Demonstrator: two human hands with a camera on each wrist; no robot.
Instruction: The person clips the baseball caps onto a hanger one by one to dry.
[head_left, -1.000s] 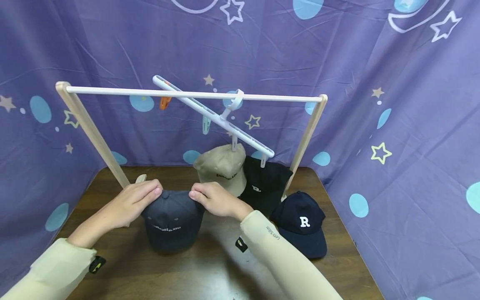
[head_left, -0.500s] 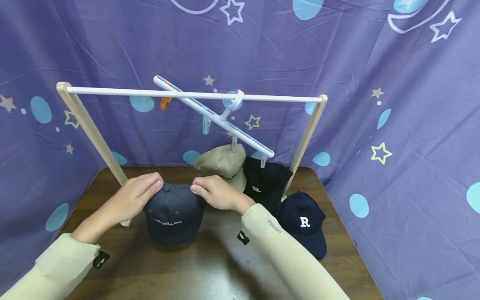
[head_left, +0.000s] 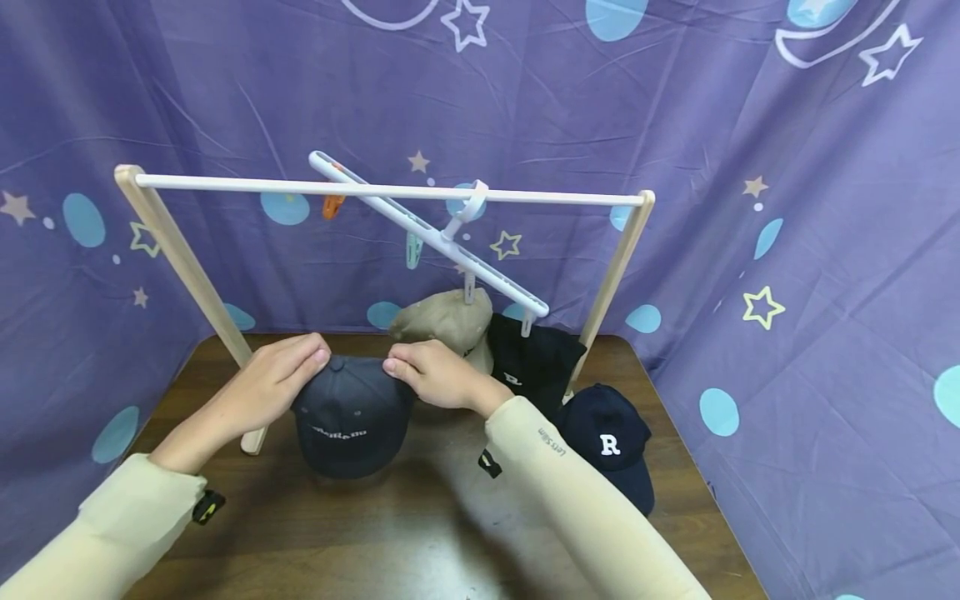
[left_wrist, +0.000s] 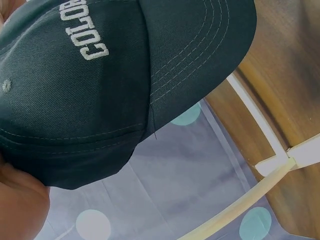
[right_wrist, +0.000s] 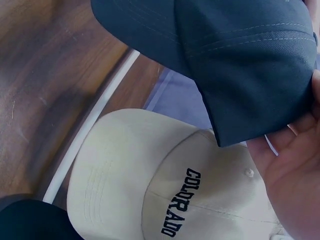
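Note:
Both hands hold a dark grey-blue baseball cap with white lettering, raised above the table. My left hand pinches the left side of its crown, and my right hand pinches the right side. In the left wrist view the cap shows part of the word COLORADO and its brim. In the right wrist view my right hand grips the cap's back edge, close above a beige cap with black COLORADO lettering. Behind the hands, a white clip hanger hangs askew on the rack's bar.
The rack has a white bar and wooden legs. Orange and mint clips hang from the hanger. Its white clips hold the beige cap and a black cap. A navy cap with an R lies on the wooden table.
Both hands have lifted the dark grey-blue cap slightly upward and toward the rack, with a small shift right. The hanger and the other caps have stayed in place.

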